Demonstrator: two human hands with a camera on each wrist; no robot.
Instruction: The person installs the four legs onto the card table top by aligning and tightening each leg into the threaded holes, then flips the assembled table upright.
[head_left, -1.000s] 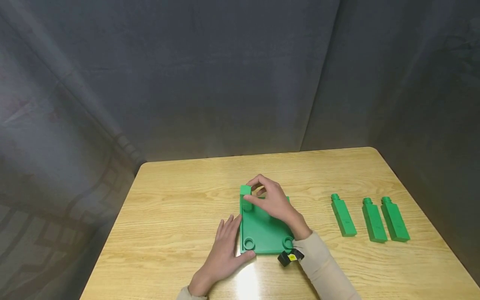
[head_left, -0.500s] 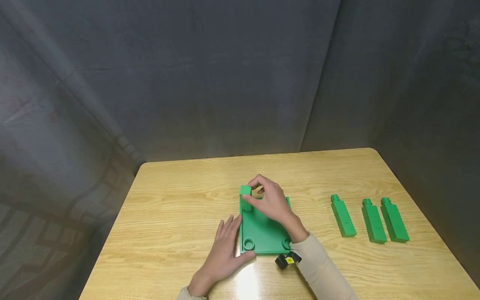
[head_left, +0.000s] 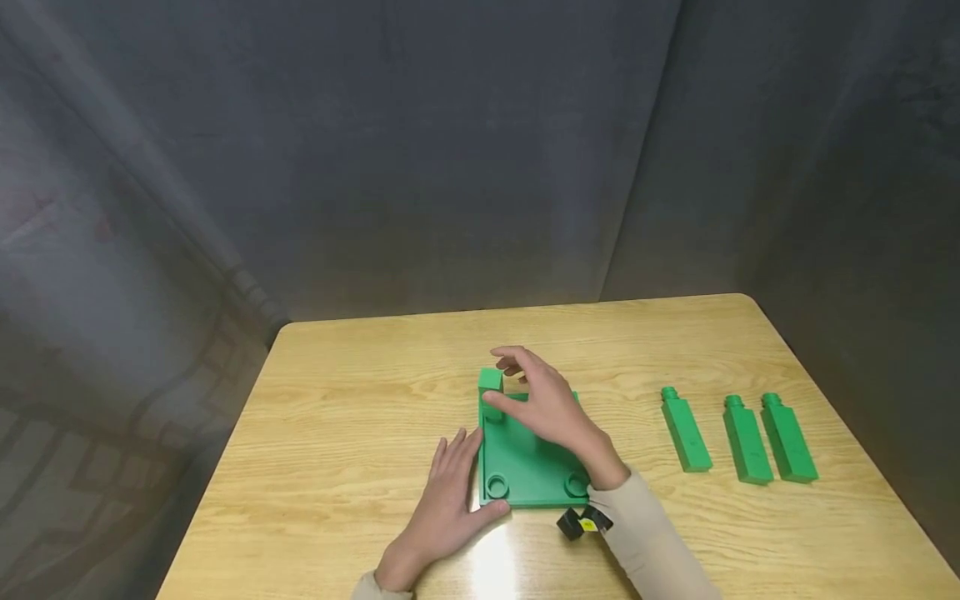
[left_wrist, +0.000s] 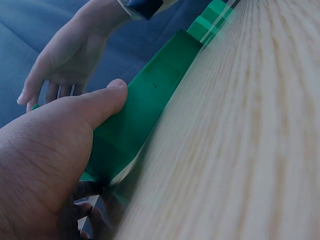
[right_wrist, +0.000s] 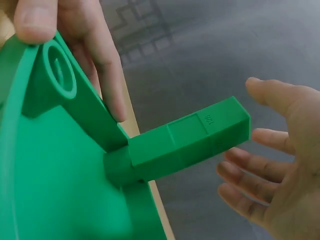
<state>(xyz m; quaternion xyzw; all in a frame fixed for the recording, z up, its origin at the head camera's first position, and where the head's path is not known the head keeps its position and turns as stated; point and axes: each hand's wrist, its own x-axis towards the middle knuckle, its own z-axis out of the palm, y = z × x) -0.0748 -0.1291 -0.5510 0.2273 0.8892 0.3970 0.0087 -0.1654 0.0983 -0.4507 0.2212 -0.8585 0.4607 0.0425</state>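
While the left hand [head_left: 450, 492] lies flat on the table [head_left: 337, 433] with its thumb against the near left edge of the green plate [head_left: 528, 462], the head view shows the right hand [head_left: 543, 404] hovering over the plate's far left corner, fingers spread and loose, just beside the green post [head_left: 490, 385] that stands upright there but not gripping it. Two round sockets [head_left: 497, 486] at the plate's near corners hold nothing; the far right corner is hidden by the hand. Three more posts [head_left: 745, 437] lie side by side on the table, well apart to the right. In the left wrist view, the left thumb [left_wrist: 102, 102] presses along the plate's side wall [left_wrist: 150, 95], the fingers straight beneath. In the right wrist view, the post [right_wrist: 187, 140] is seated by its round end in a corner socket [right_wrist: 120, 167], the open right palm [right_wrist: 280, 165] close to its free end without touching; an unfilled socket [right_wrist: 57, 70] shows beside the left fingers [right_wrist: 107, 75]. As a judgement, the post may be only partly seated, so a brush from the nearby fingers could tilt it or pull it out, and the plate could slide should the left hand ease off.
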